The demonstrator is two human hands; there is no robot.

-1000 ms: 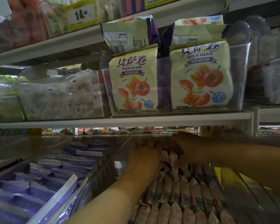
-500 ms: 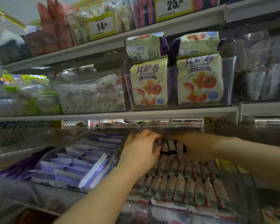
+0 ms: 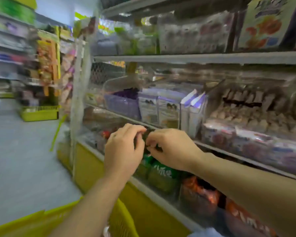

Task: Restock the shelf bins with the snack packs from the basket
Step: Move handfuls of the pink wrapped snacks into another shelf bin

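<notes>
1. Rack (image 3: pixel 195 58): fills the right half of the view, several tiers, heavily motion-blurred. Landmark for these notes is its mid board (image 3: pixel 237 156), which slants down toward the right.
2. Floor (image 3: pixel 15 159): grey, left of the mid board. A second aisle rack (image 3: pixel 24 65) stands far beyond it, too blurred to read.
3. Basket (image 3: pixel 24 224): yellow-green, well below the mid board at the bottom edge, under the left forearm. Contents can't be made out.
4. Mesh panel (image 3: pixel 78 108): upright at the left end of the mid board, closing off the rack's side.
5. Bin (image 3: pixel 210 100): clear, standing on the mid board toward its right. Snack packs (image 3: pixel 243 100) stand upright in rows inside it.
6. Purple packs (image 3: pixel 121 105) and white pouches (image 3: pixel 161 108): on the mid board, left of the bin.
7. Green bags (image 3: pixel 159 173) and orange bags (image 3: pixel 198 194): one tier below the mid board. The right forearm crosses in front of them and hides part of that tier.
8. Left hand (image 3: pixel 123 151): in front of the mid board's left stretch, fingers curled, tips toward the other hand.
9. Right hand (image 3: pixel 171 147): just beside it, fingers also curled, tips nearly meeting the left's.
10. Grip: a dark patch shows between the fingertips. Blur too strong; can't tell whether either hand holds anything.
</notes>
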